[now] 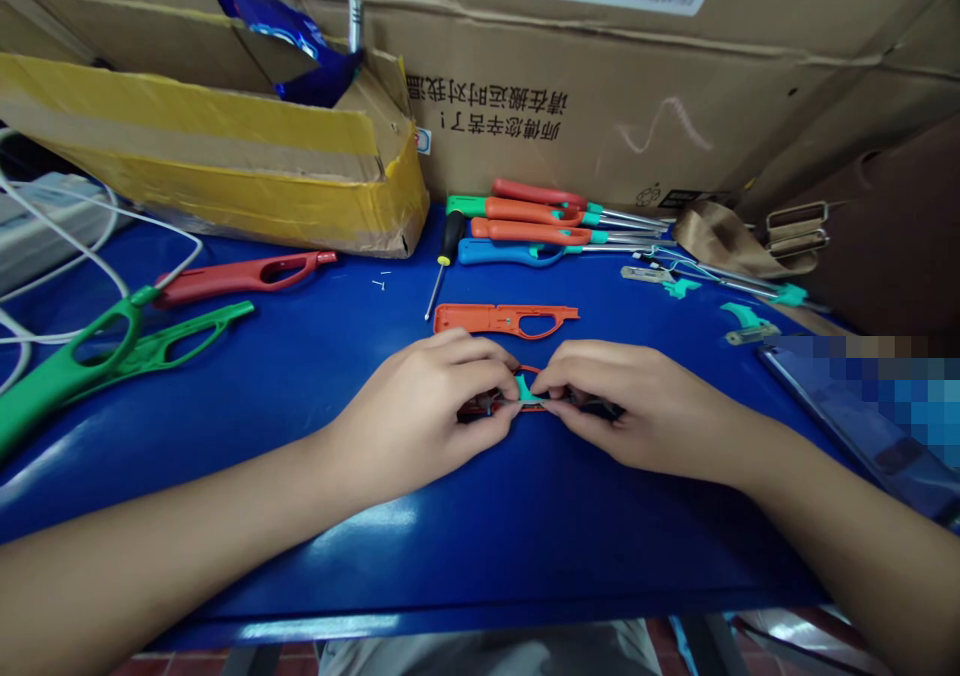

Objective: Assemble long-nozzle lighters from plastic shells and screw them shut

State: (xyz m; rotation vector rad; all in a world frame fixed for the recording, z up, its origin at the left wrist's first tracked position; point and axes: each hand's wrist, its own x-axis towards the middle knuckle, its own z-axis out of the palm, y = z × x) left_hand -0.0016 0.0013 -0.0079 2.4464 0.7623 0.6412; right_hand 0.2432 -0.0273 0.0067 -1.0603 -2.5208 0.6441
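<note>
My left hand (439,396) and my right hand (626,396) meet over an orange lighter shell half (534,369) on the blue table. Between my fingertips is a small teal trigger (525,389), pinched from both sides at the shell's loop. Parts inside this shell are mostly hidden by my fingers. Just beyond my hands lies the other orange shell half (487,318), its hollow side up. A screwdriver (448,251) with a black and yellow handle rests behind it, near a few small screws (381,284).
Several long-necked lighters (525,228) lie along the back. Loose teal triggers (742,314) and metal tubes are at the right, beside a phone-like device (840,416). Green shells (97,366), a red shell (240,278) and white cables (112,246) lie left. A yellow-taped carton (300,181) stands behind.
</note>
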